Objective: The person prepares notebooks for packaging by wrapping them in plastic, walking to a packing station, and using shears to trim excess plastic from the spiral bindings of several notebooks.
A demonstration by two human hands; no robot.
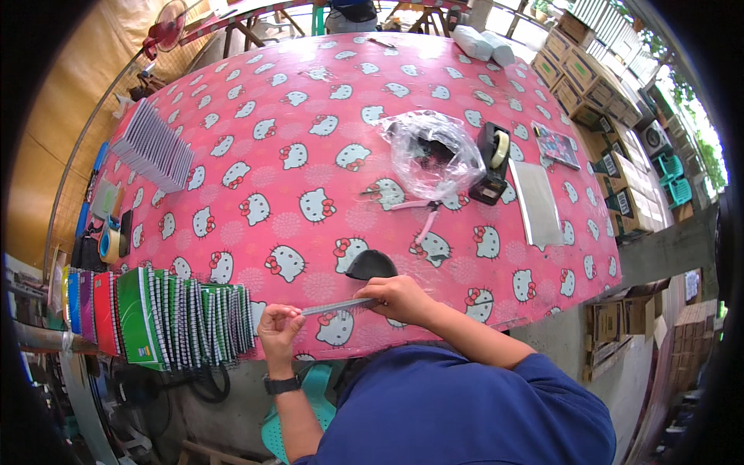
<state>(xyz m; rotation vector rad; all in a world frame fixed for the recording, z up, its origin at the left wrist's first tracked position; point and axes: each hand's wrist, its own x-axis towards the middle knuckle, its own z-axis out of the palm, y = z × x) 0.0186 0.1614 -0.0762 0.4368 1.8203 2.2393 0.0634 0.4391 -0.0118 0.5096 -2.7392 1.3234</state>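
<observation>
Close to the table's near edge, my left hand (279, 327) pinches one end of a thin grey strip (335, 307), ridged like a spiral binding seen edge-on. My right hand (399, 299) has its fingers closed on the other end. The strip runs nearly level between both hands, just above the pink patterned tablecloth (310, 256). Whether pages are attached to it I cannot tell. Just beyond my right hand lies a black half-round piece (372, 266). Farther off are pliers with pink handles (425, 218), beside a clear plastic bag (434, 167) with something black inside.
Spiral notebooks (182, 314) stand in a row at my left, green ones nearest. Another notebook stack (155, 147) is farther left, beyond a tape roll (110, 244). A black tape dispenser (491, 164) and clear plastic sheets (535, 203) lie right. Cardboard boxes (589, 74) are piled beyond.
</observation>
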